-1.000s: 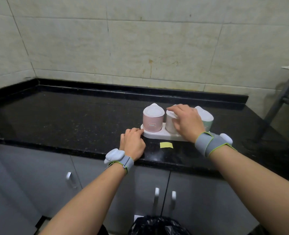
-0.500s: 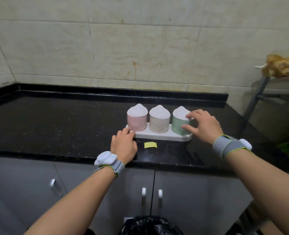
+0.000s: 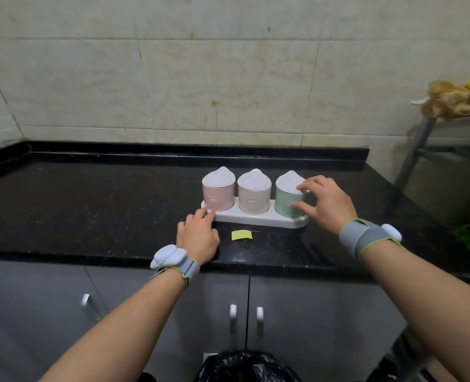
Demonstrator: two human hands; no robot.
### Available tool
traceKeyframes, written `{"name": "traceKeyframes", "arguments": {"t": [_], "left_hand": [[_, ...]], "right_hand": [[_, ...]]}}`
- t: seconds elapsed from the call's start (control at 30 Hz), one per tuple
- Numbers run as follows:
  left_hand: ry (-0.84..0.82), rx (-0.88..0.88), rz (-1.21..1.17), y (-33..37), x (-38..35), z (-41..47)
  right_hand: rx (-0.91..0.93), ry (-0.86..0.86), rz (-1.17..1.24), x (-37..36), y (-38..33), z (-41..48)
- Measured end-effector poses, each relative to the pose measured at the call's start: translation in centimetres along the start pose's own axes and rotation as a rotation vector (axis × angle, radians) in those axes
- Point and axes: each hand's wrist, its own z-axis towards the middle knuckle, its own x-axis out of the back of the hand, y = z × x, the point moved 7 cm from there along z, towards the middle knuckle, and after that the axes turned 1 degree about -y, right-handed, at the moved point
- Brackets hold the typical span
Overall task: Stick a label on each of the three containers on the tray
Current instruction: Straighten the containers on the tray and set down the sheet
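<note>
Three lidded containers stand in a row on a white tray (image 3: pixel 258 219) on the black counter: pink (image 3: pixel 218 192), beige (image 3: pixel 254 194) and green (image 3: pixel 286 198). The pink and beige ones each show a small red-outlined white label on the front. My right hand (image 3: pixel 323 202) grips the green container, thumb on its front over a label, fingers on the lid. My left hand (image 3: pixel 199 234) rests on the counter with fingertips touching the tray's left end, holding nothing. A yellow paper slip (image 3: pixel 241 234) lies flat just in front of the tray.
The black counter (image 3: pixel 90 205) ends at a tiled wall behind and a raised lip. Grey cabinet doors (image 3: pixel 297 321) are below, with a black bin bag (image 3: pixel 245 366) at the floor. A metal stand (image 3: pixel 421 150) with rags is at the right.
My right hand went from the beige container to the green one and now pinches it. The view shifted, so the tray sits more central. My left hand stayed at the tray's left end.
</note>
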Motion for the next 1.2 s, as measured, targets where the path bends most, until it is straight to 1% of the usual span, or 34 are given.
{"name": "traceKeyframes", "arguments": {"t": [0.23, 0.43, 0.53, 0.67, 0.73, 0.83, 0.87, 0.93, 1.03, 1.1, 1.2], "left_hand": [[-0.003, -0.002, -0.006, 0.0, -0.2, 0.1], [-0.006, -0.008, -0.015, -0.1, -0.2, 0.0], [0.000, -0.012, -0.019, -0.1, -0.1, -0.1], [0.002, -0.014, -0.034, -0.2, -0.1, -0.1], [0.006, -0.015, -0.046, -0.2, -0.1, -0.1], [0.023, -0.001, -0.081, -0.3, 0.1, -0.2], [0.033, 0.008, -0.096, -0.4, 0.2, -0.2], [0.045, 0.027, -0.115, -0.6, 0.4, -0.2], [0.036, 0.046, -0.103, -0.7, 0.5, -0.4], [0.038, 0.054, -0.109, -0.8, 0.7, -0.6], [0.055, 0.068, -0.144, -0.9, 0.9, -0.7]], "right_hand": [[0.000, 0.015, 0.026, -0.2, 0.2, -0.2], [-0.063, 0.089, -0.105, -0.3, -1.1, -0.1], [-0.076, 0.075, -0.090, -0.6, -1.2, 0.0], [-0.045, 0.084, -0.090, -0.3, -1.2, -0.2], [-0.015, 0.136, -0.100, 0.2, -1.9, -0.4], [0.099, 0.237, -0.099, 0.8, -4.5, -0.8], [0.119, 0.230, -0.084, 0.7, -5.4, -0.8], [0.091, 0.117, -0.007, -0.5, -6.9, -0.8], [0.009, -0.153, 0.124, -3.7, -8.6, -0.8], [-0.040, -0.291, 0.146, -5.8, -9.5, -1.0], [-0.107, -0.433, 0.131, -8.3, -10.0, -1.1]]}}
